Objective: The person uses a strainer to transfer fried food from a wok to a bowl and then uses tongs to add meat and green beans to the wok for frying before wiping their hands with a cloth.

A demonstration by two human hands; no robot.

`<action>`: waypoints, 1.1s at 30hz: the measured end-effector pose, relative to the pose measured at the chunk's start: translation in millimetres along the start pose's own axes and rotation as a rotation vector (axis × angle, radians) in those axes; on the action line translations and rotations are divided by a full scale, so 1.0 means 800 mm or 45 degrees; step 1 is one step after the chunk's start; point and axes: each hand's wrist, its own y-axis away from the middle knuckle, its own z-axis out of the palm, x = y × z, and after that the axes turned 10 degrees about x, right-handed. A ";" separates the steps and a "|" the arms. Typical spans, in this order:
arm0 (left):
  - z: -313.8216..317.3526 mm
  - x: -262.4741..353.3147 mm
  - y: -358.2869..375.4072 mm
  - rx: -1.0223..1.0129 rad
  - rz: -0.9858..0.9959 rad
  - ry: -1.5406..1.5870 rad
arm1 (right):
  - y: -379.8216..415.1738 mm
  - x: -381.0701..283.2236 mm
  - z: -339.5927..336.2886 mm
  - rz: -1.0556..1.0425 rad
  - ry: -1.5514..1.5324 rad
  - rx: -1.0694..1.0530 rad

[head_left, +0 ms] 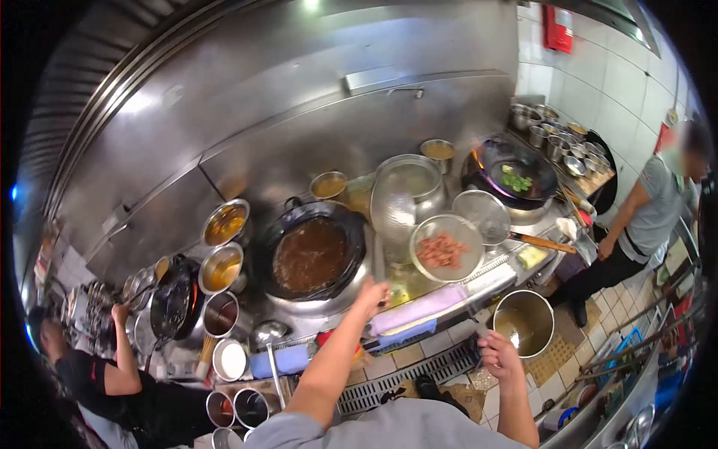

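My left hand (374, 294) is closed at the stove's front edge, right of a black wok (310, 254) of brown liquid. A grey handle runs up from it to a tilted perforated skimmer (393, 206) beside a large metal pot (425, 179). My right hand (499, 354) has curled fingers, close to the rim of a deep steel pot (525, 323) with yellowish liquid. A thin grey piece shows by its fingers, but I cannot make out what it is. A strainer (479, 258) of pinkish meat pieces (443, 250) lies beyond, between the hands.
At the right, a wok (516, 170) with green vegetables sits over flame. Sauce pots (224, 224) line the left. A co-worker (105, 374) handles another wok (176, 303); a second person (651, 202) stands right. Folded cloths (419, 308) lie along the counter edge, above a floor grate (411, 384).
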 end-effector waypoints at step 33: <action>0.009 -0.352 0.101 -0.793 -1.100 -0.407 | 0.410 0.222 -0.314 -1.213 0.940 2.826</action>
